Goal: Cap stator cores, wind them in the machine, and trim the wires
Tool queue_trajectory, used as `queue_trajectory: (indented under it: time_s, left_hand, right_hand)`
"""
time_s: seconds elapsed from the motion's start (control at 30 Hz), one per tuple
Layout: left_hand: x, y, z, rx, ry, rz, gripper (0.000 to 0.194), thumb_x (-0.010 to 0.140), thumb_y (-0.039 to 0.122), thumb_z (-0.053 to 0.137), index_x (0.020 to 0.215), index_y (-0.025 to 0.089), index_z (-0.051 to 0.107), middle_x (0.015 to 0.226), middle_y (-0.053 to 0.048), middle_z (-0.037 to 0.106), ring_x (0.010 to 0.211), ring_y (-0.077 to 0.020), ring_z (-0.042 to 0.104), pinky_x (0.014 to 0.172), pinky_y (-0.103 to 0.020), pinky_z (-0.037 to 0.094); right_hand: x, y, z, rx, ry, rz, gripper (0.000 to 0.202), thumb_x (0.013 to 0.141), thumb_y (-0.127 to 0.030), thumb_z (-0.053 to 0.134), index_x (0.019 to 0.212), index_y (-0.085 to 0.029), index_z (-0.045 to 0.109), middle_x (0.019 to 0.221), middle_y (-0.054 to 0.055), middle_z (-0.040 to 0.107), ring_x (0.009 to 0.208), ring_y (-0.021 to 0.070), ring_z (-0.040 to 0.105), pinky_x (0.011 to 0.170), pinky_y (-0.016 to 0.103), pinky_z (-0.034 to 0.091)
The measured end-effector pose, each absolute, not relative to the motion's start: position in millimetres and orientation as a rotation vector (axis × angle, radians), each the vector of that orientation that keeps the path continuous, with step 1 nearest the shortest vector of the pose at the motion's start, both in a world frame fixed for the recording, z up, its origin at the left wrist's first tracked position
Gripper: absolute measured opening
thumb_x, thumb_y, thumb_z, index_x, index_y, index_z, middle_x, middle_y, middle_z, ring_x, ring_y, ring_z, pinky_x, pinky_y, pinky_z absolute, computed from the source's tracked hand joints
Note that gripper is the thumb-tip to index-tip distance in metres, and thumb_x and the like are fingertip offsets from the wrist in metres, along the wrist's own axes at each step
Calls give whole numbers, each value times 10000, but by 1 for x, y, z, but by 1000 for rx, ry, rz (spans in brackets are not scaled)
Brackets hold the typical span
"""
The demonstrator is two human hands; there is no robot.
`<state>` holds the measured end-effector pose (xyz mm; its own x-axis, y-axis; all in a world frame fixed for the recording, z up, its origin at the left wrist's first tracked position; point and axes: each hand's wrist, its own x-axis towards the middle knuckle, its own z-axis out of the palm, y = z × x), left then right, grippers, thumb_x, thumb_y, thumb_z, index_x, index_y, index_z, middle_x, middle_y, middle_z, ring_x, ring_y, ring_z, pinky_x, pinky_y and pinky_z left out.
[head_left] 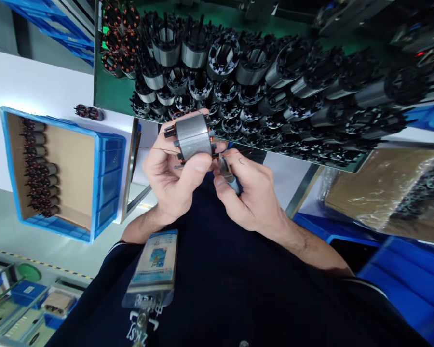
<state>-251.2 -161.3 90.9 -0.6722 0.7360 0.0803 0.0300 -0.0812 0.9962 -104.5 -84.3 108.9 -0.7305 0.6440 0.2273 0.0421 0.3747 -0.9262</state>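
Note:
My left hand is closed round a motor stator, a steel ring with black plastic ends and copper wire. The stator is held tilted in front of my chest, just below the green bench edge. Thin copper wires stick out of it on both sides. My right hand grips a small pair of cutting pliers with light blue handles. The plier jaws are at the stator's right end, close to a copper wire. Whether the jaws touch the wire I cannot tell.
Rows of bare stator cores crowd the green bench, with copper-wound stators at its left end. A blue crate at left holds several wound stators. Two more stators lie nearby. Plastic-wrapped cardboard and blue bins are at right.

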Motion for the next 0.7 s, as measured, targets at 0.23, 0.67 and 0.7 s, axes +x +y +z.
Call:
queue_trajectory:
  time_s: [0.23,0.67,0.7]
  left_hand:
    - [-253,-169,82,748,1594,1847,483,1098,660,870,989,245,648,1311,-45,813,1442,-333,810,1140,-515,752]
    - [-285,-191,-79,213,1787,1442,824,758,929,977,857,223,564,968,-35,787,846,-190,874,779,-276,724]
    - [-295,-202,-70,234,1809,1439,816,772,932,968,890,228,574,1024,-46,808,866,-202,886,802,-295,738]
  right_hand:
    - [-98,-88,95,-653,-2032,1568,222,1032,-110,633,1126,-255,772,1058,14,854,841,184,779,837,331,637]
    - [-103,-54,-73,-1671,-1686,2349,96,982,-254,705,986,-179,765,588,-61,503,540,115,434,529,237,369]
    - [-99,-54,-77,-1689,-1642,2352,99,976,-263,720,993,-179,768,586,-66,494,533,106,415,519,230,348]
